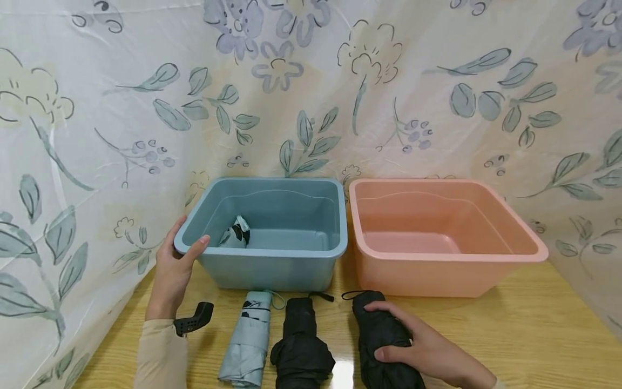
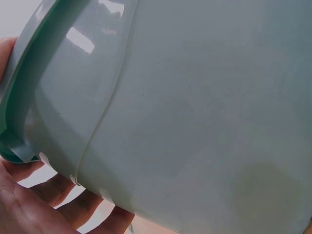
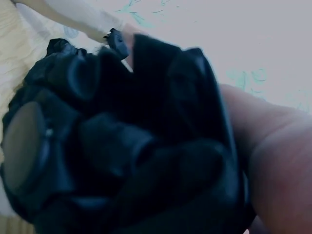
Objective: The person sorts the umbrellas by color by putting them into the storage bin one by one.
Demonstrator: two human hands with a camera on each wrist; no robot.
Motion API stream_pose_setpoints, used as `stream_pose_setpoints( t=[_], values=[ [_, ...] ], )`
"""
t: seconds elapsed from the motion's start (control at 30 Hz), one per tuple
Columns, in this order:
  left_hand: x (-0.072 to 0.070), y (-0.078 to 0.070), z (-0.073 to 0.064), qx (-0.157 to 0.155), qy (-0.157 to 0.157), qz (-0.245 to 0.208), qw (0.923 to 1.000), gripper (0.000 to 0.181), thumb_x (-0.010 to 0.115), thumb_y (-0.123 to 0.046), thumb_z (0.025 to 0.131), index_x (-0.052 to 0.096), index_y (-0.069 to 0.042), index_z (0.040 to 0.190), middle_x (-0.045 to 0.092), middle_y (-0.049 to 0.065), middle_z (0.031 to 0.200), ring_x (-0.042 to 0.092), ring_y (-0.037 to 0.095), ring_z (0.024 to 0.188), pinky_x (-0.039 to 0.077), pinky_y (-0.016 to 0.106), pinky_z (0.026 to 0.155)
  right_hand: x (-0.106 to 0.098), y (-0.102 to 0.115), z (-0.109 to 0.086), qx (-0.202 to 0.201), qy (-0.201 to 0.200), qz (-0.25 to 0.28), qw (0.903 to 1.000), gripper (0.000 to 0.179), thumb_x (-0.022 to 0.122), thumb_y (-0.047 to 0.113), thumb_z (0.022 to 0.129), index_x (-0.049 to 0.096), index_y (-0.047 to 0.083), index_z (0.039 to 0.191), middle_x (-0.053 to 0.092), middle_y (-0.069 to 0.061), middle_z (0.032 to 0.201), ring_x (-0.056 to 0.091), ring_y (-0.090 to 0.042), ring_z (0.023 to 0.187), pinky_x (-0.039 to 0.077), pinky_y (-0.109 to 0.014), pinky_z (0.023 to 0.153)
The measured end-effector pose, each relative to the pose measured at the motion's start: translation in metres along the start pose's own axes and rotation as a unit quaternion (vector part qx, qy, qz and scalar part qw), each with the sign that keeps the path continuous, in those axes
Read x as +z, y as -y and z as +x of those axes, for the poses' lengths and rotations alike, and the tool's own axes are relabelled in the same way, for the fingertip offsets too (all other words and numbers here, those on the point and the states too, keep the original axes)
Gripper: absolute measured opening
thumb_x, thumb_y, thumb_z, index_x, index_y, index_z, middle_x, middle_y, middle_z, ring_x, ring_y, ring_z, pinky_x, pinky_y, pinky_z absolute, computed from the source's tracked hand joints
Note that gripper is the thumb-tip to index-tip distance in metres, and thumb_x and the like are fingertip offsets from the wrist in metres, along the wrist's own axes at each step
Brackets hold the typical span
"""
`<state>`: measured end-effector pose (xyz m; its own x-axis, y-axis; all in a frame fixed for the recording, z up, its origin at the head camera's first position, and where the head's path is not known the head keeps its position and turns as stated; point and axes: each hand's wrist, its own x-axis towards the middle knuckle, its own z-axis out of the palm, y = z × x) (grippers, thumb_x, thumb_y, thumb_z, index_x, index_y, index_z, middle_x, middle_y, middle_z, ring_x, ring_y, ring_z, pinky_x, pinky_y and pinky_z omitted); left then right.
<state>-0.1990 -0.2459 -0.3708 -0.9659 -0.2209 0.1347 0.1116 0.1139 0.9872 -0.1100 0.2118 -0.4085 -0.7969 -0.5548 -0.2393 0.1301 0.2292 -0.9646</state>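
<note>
My left hand (image 1: 175, 270) grips the blue plastic bin (image 1: 272, 270) at its left front corner, thumb over the rim and fingers against the outer wall. In the left wrist view that wall (image 2: 195, 107) fills most of the picture. With my right hand (image 1: 418, 340) I hold a folded black umbrella (image 1: 381, 335) around its middle, in front of the pink bin. The right wrist view shows its bunched black cloth (image 3: 122, 141) up close. A second black umbrella (image 1: 301, 346) and a light blue folded umbrella (image 1: 248, 340) lie side by side to its left.
The pink bin (image 1: 418, 275) stands right of the blue one on the wooden table (image 1: 544, 324). Inside the blue bin lies a pale item with black markings (image 1: 236, 235), partly hidden by the front wall. A floral cloth (image 1: 311, 108) hangs behind both bins.
</note>
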Motion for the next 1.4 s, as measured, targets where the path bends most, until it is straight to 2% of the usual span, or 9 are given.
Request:
stream_pose_setpoints(
  t=[0.23,0.43,0.63,0.8,1.0,1.13,1.2,1.27,1.4],
  values=[
    [0.000,0.000,-0.002,-0.002,-0.004,0.001,1.0000,0.079,0.068,-0.031,0.099,0.021,-0.027,0.163,0.026,0.013,0.162,0.031,0.033,0.143,0.027,0.054,0.117,-0.005,0.015,-0.015,-0.006,0.025,0.015,0.9995,0.067,0.068,0.012,0.098,0.035,0.023,0.156,0.023,-0.029,0.154,0.053,-0.038,0.116,0.056,-0.043,0.086],
    [-0.001,-0.002,-0.001,0.001,-0.007,0.007,0.9999,0.079,0.068,-0.031,0.099,0.021,-0.027,0.163,0.027,0.013,0.162,0.031,0.034,0.142,0.027,0.054,0.117,-0.013,0.031,-0.030,-0.018,0.026,0.039,0.9987,0.068,0.062,0.008,0.101,0.030,0.026,0.158,0.025,-0.030,0.152,0.054,-0.041,0.117,0.056,-0.046,0.088],
    [-0.003,-0.006,0.000,0.007,-0.008,0.006,0.9999,0.080,0.068,-0.030,0.099,0.021,-0.026,0.163,0.025,0.013,0.163,0.030,0.035,0.143,0.026,0.057,0.117,-0.024,0.051,-0.045,-0.047,0.004,0.021,0.9987,0.070,0.056,0.003,0.103,0.025,0.027,0.160,0.032,-0.028,0.152,0.056,-0.038,0.121,0.055,-0.044,0.091],
    [-0.004,-0.006,0.001,0.010,-0.005,-0.003,0.9999,0.080,0.069,-0.029,0.099,0.021,-0.026,0.163,0.023,0.014,0.164,0.028,0.036,0.144,0.024,0.058,0.117,-0.036,0.083,-0.046,-0.072,-0.046,-0.038,0.9956,0.072,0.059,0.003,0.101,0.025,0.027,0.160,0.029,-0.026,0.152,0.055,-0.043,0.118,0.057,-0.046,0.085],
    [-0.003,-0.004,0.001,0.007,-0.006,-0.012,0.9999,0.080,0.069,-0.028,0.099,0.022,-0.026,0.163,0.024,0.014,0.163,0.029,0.035,0.144,0.024,0.054,0.118,-0.062,0.127,-0.025,-0.086,-0.117,-0.149,0.9781,0.069,0.070,0.018,0.098,0.034,0.033,0.156,0.047,-0.019,0.145,0.060,-0.039,0.116,0.057,-0.045,0.085],
    [-0.003,-0.002,0.001,0.006,-0.005,-0.013,0.9999,0.079,0.069,-0.028,0.099,0.022,-0.026,0.163,0.025,0.014,0.163,0.030,0.033,0.143,0.032,0.036,0.116,-0.088,0.148,0.003,-0.073,-0.145,-0.235,0.9585,0.067,0.073,0.034,0.096,0.038,0.036,0.153,0.049,-0.013,0.145,0.058,-0.033,0.120,0.053,-0.043,0.091],
    [-0.003,-0.002,0.001,0.006,-0.004,-0.016,0.9998,0.080,0.069,-0.027,0.099,0.022,-0.026,0.163,0.025,0.015,0.163,0.030,0.033,0.143,0.037,0.025,0.110,-0.101,0.155,0.020,-0.053,-0.138,-0.229,0.9621,0.067,0.073,0.038,0.095,0.039,0.033,0.153,0.046,-0.014,0.146,0.058,-0.034,0.119,0.053,-0.043,0.091],
    [-0.002,-0.001,0.000,0.006,-0.003,-0.017,0.9998,0.080,0.069,-0.027,0.099,0.022,-0.025,0.163,0.025,0.015,0.163,0.030,0.033,0.143,0.040,0.019,0.104,-0.113,0.160,0.036,-0.032,-0.119,-0.197,0.9725,0.067,0.072,0.036,0.096,0.037,0.028,0.153,0.043,-0.019,0.145,0.060,-0.036,0.114,0.055,-0.043,0.088],
    [0.000,0.001,0.000,0.004,-0.001,-0.013,0.9999,0.080,0.069,-0.027,0.099,0.022,-0.026,0.163,0.025,0.015,0.162,0.030,0.033,0.142,0.035,0.031,0.114,-0.132,0.164,0.063,-0.002,-0.089,-0.158,0.9835,0.066,0.070,0.028,0.098,0.035,0.020,0.153,0.040,-0.025,0.141,0.065,-0.034,0.102,0.058,-0.042,0.084]
  ],
)
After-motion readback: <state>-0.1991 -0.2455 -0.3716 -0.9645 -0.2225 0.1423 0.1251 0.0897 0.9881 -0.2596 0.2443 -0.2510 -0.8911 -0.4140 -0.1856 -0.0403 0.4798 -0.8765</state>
